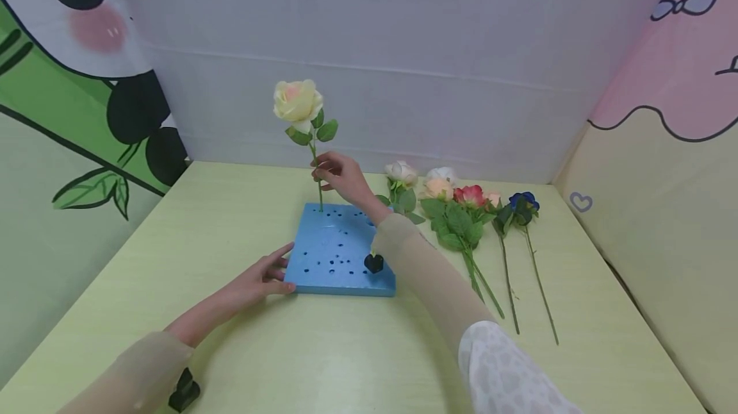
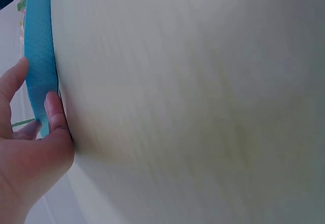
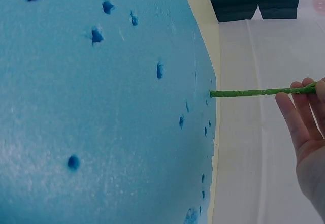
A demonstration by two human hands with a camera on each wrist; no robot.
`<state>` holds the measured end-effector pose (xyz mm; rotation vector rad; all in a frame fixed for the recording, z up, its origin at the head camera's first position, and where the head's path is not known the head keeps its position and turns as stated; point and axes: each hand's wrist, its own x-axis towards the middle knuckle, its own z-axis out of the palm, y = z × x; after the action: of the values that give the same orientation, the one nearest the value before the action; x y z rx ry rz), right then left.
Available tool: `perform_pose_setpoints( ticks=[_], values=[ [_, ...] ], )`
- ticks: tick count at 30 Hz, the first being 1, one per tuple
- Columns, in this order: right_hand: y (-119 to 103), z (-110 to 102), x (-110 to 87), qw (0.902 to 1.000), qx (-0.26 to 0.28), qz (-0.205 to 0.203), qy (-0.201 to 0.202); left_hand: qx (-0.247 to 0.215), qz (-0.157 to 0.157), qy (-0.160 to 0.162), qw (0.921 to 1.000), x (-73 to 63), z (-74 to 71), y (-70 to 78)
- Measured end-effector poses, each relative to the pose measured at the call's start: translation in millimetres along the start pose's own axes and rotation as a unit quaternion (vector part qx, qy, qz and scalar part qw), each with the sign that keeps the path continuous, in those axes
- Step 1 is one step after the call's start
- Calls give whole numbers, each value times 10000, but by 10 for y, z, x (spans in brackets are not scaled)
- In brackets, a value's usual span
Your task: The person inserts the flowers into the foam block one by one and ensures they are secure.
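A cream rose with a pink-tinged centre [image 1: 298, 103] stands upright, its stem foot in a hole at the far left of the blue foam board [image 1: 314, 241]. My right hand [image 1: 341, 177] pinches the green stem [image 3: 244, 93] below the leaves; in the right wrist view that stem meets the board's edge. My left hand [image 1: 256, 282] rests against the board's left side, thumb at the near corner and fingers spread along the edge. The left wrist view has the left hand [image 2: 33, 158] touching the board's side [image 2: 40, 46].
Right of the board lie a pale rose [image 1: 401, 172], a bunch with a red rose [image 1: 469, 195] and a peach rose [image 1: 438, 189], and dark blue roses [image 1: 523, 202] on long stems. A white cloth [image 1: 369, 36] hangs behind the table [image 1: 230, 209].
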<state>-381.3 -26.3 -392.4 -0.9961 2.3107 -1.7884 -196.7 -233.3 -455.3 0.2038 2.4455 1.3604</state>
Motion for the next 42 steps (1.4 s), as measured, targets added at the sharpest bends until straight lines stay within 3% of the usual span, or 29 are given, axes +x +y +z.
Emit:
perform_pose_setpoints(
  ticks=[11, 19, 33, 42],
  values=[
    [15, 6, 15, 9999, -27, 83, 51, 2, 37, -34, 10000, 10, -9, -13],
    [12, -42, -49, 9999, 35, -88, 51, 70, 47, -18, 10000, 29, -12, -47],
    [5, -121, -108, 9992, -213, -235, 259, 90, 46, 5, 9999, 36, -19, -52],
    [26, -213, -124, 9960, -689, -302, 476, 52, 94, -6, 9999, 16, -6, -28]
  ],
)
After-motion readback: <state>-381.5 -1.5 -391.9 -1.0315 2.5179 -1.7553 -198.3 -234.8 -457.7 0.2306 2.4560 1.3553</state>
